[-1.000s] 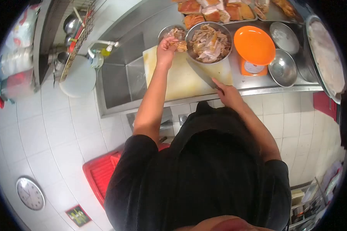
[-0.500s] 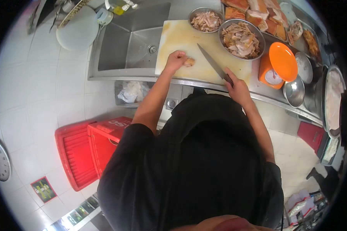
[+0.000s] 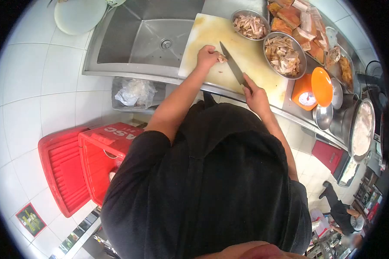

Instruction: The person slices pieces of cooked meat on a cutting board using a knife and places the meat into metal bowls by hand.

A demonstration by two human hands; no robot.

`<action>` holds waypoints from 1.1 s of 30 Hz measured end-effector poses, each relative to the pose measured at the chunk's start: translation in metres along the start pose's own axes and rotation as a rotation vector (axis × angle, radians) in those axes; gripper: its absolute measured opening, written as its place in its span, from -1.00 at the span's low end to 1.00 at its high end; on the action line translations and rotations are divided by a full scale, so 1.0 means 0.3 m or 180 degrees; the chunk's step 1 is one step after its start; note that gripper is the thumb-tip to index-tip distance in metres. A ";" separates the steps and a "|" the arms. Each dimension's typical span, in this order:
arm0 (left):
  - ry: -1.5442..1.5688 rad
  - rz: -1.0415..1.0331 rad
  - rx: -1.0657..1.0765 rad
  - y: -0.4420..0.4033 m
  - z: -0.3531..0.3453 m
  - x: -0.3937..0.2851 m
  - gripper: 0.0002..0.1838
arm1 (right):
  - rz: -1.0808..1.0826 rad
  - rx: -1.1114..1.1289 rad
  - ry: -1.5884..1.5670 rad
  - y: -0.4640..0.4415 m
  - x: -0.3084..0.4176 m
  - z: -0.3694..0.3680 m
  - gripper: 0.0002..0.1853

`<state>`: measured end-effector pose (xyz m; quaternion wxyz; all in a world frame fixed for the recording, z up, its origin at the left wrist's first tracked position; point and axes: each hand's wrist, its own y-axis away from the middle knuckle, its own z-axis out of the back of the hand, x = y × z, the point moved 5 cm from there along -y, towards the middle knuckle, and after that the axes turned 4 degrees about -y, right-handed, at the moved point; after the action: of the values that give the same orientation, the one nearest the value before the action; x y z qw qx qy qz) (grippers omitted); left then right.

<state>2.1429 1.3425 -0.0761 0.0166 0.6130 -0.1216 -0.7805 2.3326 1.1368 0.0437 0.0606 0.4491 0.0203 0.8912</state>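
Observation:
On the stained white cutting board (image 3: 237, 30), my left hand (image 3: 208, 56) has its fingers closed on a small piece of cooked meat (image 3: 221, 58). My right hand (image 3: 256, 93) is wrapped round the dark handle of a long kitchen knife (image 3: 231, 63). The blade points away from me across the board, right beside the meat; whether it touches the meat I cannot tell. A tiny scrap lies on the board below my left hand. Beyond the knife, one metal bowl (image 3: 304, 72) of cut meat overlaps the board's edge, with a smaller bowl (image 3: 268, 31) of meat strips behind it.
Left of the board is a steel sink (image 3: 134, 58). On the right stand an orange scale (image 3: 301, 93), metal bowls (image 3: 323, 118) and a large pot (image 3: 348, 116). A tray holds roasted meat slabs (image 3: 287, 19). A red crate (image 3: 101, 151) sits low left; another person (image 3: 345, 216) is far off lower right.
The view has turned, so the counter sits differently in it. The knife has come closer to my left hand, its blade now beside the meat. Another person shows more fully at lower right.

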 end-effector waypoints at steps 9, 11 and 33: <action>0.0613 0.0010 -0.0162 0.017 -0.012 -0.006 -0.69 | 0.0298 -0.0294 0.0163 -0.031 0.060 -0.017 -0.40; 0.0606 0.0115 -0.0079 0.023 -0.017 -0.008 -0.67 | 0.0350 -0.0276 0.0159 -0.041 0.052 -0.025 -0.39; 0.0221 0.0093 -0.0428 -0.003 -0.031 0.047 -0.87 | 0.0417 0.0271 0.0722 -0.191 0.124 -0.009 -0.41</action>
<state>2.1486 1.3394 -0.0918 0.0732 0.6354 -0.0772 -0.7648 2.3136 1.1985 0.0665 -0.0196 0.3479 0.0355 0.9366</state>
